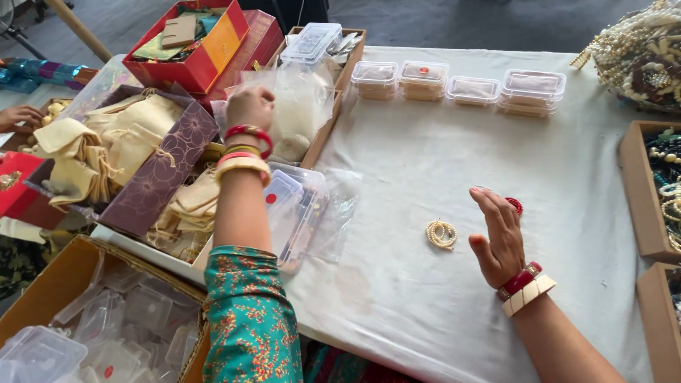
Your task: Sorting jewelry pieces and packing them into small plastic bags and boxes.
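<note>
L hand (250,108) is reaching into the stack of clear plastic bags (301,106), fingers closed, prob. pinching one, hard to tell. R hand (499,237) hovers open by the small pearl-white bangle set (441,234) on the white tablecloth (425,163). Bagging step; needs one bag separated.

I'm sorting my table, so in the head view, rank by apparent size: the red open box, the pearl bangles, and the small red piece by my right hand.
1. red open box
2. pearl bangles
3. small red piece, partly hidden by the right hand
</note>
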